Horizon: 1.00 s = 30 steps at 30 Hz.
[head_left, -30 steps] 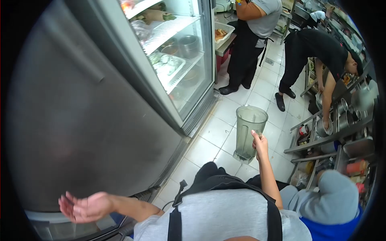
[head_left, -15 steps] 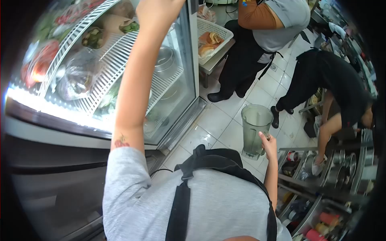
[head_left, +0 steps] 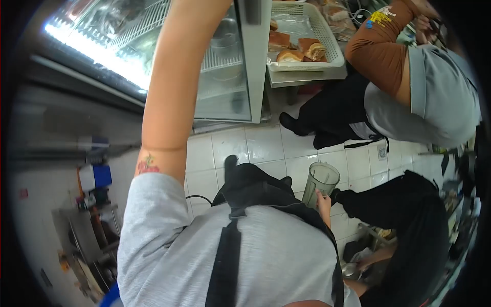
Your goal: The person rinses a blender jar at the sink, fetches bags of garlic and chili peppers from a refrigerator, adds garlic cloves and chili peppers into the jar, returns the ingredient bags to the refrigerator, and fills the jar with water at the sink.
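Note:
My right hand is closed on the side of a clear, greenish blender jar, held low at my right side. The jar is upright with a slight tilt, its wide mouth facing up, and no contents show in it. My left arm reaches up past the top edge of the view, so the left hand itself is hidden. Beside that arm stands a glass fridge door, swung open. Behind it, wire shelves hold blurred food inside the lit fridge.
A white plastic basket of bread rolls sits on a metal table beyond the door. One co-worker stands at the right; another, in black, bends low near the jar. White floor tiles lie between us.
My view has turned left, and the fridge interior has slid toward the top left. The jar stays in my right hand, now closer to my body. My left hand has left the view.

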Tool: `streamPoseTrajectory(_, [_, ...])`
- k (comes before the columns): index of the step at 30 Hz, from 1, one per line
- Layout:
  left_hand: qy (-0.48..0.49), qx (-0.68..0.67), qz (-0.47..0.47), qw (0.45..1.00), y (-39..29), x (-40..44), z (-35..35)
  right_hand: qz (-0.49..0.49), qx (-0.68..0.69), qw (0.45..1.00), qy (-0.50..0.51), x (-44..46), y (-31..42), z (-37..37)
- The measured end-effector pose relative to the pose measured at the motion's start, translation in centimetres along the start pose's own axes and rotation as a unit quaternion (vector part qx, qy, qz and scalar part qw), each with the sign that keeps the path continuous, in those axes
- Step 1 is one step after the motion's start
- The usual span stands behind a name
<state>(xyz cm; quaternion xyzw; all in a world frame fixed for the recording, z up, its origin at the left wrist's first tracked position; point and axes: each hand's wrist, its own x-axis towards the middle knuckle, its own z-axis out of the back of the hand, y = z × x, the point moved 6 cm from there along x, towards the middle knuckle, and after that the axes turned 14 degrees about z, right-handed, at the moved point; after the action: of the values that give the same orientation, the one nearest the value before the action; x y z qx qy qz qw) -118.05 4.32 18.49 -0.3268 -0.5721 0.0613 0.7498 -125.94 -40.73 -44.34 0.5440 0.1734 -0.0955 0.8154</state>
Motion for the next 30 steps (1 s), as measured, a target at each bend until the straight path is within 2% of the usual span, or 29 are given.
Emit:
streamPoseTrajectory(3, [-0.112, 0.025, 0.050, 0.992, -2.1, -5.7, 7.2, -0.065, 0.022, 0.996, 0.062, 4.4, -0.4, 1.1])
streamPoseTrajectory(6, [-0.258, 0.076, 0.081, 0.960, -5.6, -11.4, 15.6, -0.103, -0.003, 0.977, 0.184, 9.2, -2.6, 0.2])
streamPoseTrajectory(9, [-0.405, 0.147, 0.075, 0.899, -10.0, -15.2, 22.5, -0.074, -0.072, 0.968, 0.231, 11.0, -3.1, -1.7])
streamPoseTrajectory(12, [-0.501, 0.240, 0.028, 0.831, -12.6, -16.9, 27.4, -0.043, -0.120, 0.951, 0.281, 12.0, -2.2, -4.2])
streamPoseTrajectory(14, [-0.498, 0.263, 0.007, 0.826, -13.2, -17.2, 30.6, -0.021, -0.130, 0.941, 0.310, 12.0, -0.3, -5.8])
streamPoseTrajectory(16, [-0.476, 0.355, -0.036, 0.803, -14.0, -18.2, 35.8, -0.016, -0.143, 0.927, 0.347, 12.6, 0.7, -7.9])
streamPoseTrajectory(17, [-0.451, 0.433, -0.070, 0.777, -15.1, -19.8, 39.8, -0.013, -0.146, 0.920, 0.363, 12.9, 1.2, -9.3])
streamPoseTrajectory(19, [-0.470, 0.581, -0.099, 0.657, -14.7, -20.4, 37.4, -0.010, -0.156, 0.901, 0.404, 13.3, 1.8, -11.8])
streamPoseTrajectory(22, [-0.455, 0.420, -0.340, 0.708, -7.2, -23.0, 29.2, -0.006, -0.196, 0.887, 0.417, 13.0, 2.6, -15.5])
streamPoseTrajectory(23, [-0.353, 0.200, -0.380, 0.831, -2.2, -22.1, 25.9, -0.007, -0.216, 0.884, 0.415, 12.6, 3.3, -16.6])
streamPoseTrajectory(24, [-0.280, 0.284, -0.084, 0.913, 5.3, -20.3, 24.1, -0.004, -0.235, 0.881, 0.411, 12.6, 4.0, -18.2])
streamPoseTrajectory(25, [-0.136, 0.455, 0.201, 0.857, 13.9, -20.4, 21.6, 0.007, -0.240, 0.890, 0.388, 13.1, 3.3, -19.7])
streamPoseTrajectory(26, [-0.091, 0.264, 0.370, 0.886, 23.6, -22.1, 19.9, 0.012, -0.249, 0.897, 0.366, 13.4, 2.5, -20.9])
streamPoseTrajectory(28, [-0.074, 0.143, 0.493, 0.855, 42.5, -29.7, 18.4, -0.002, -0.275, 0.889, 0.367, 12.5, 4.0, -23.2])
streamPoseTrajectory(30, [-0.034, 0.291, 0.448, 0.844, 55.0, -32.4, 17.8, 0.000, -0.281, 0.888, 0.363, 12.3, 4.7, -26.0])
